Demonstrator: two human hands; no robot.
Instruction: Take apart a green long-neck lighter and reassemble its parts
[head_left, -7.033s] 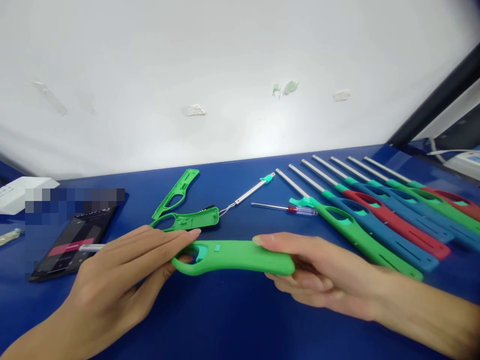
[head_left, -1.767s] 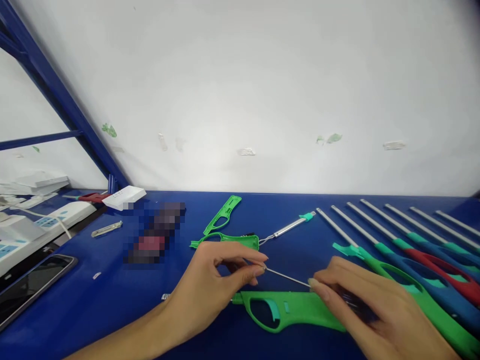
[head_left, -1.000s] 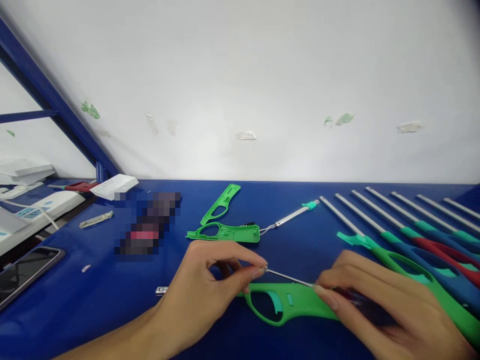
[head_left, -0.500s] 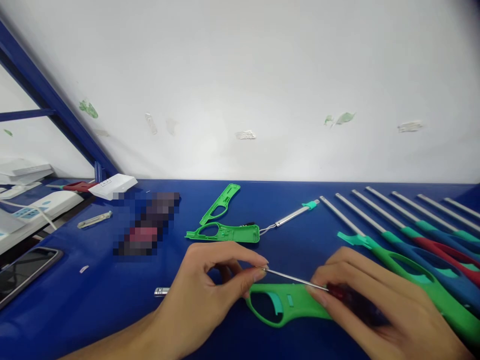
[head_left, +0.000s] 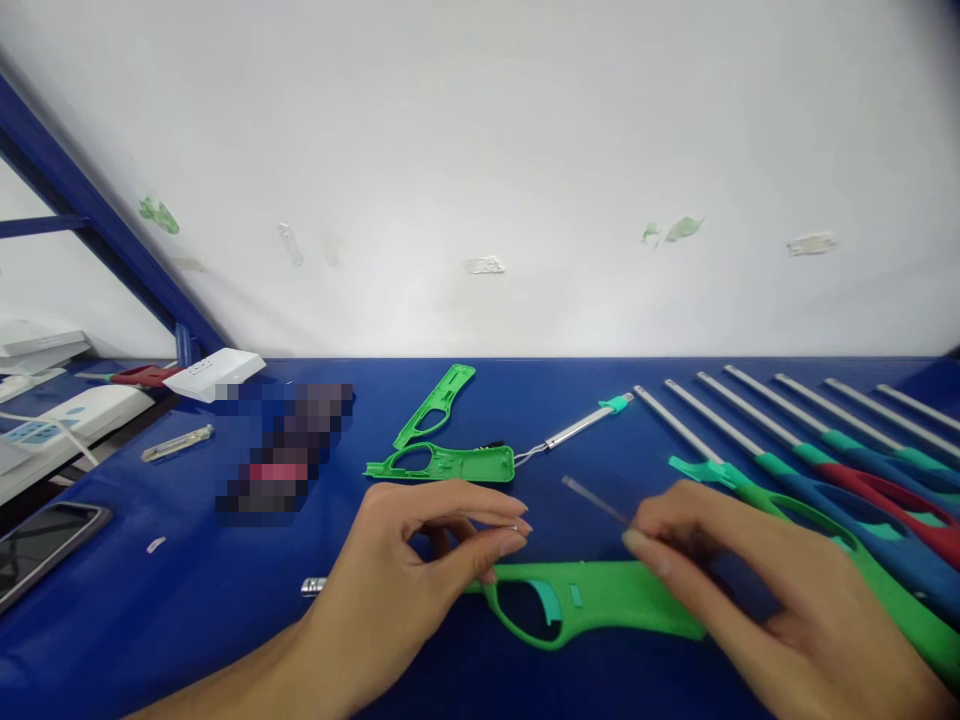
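Observation:
A green long-nosed lighter [head_left: 600, 612] lies flat on the blue table [head_left: 187, 620], its metal nose [head_left: 311, 585] poking out from under my left wrist. My left hand [head_left: 420, 575] rests over the lighter's front, thumb and forefinger pinched together on something tiny I cannot make out. My right hand [head_left: 757, 600] covers the lighter's handle end and is closed on a small screwdriver. The screwdriver's thin shaft [head_left: 596, 500] is motion-blurred and points up-left, clear of my left fingertips.
Two open green shell halves [head_left: 442, 463] and a metal tube with a teal tip [head_left: 577, 430] lie behind my hands. A row of several finished lighters [head_left: 825, 465] fills the right side. A phone [head_left: 37, 540] and white boxes [head_left: 214, 372] lie at the left.
The screwdriver tip was touching my left fingertips; my right hand has drawn it back to the right and lifted it. My left hand stays pinched in place.

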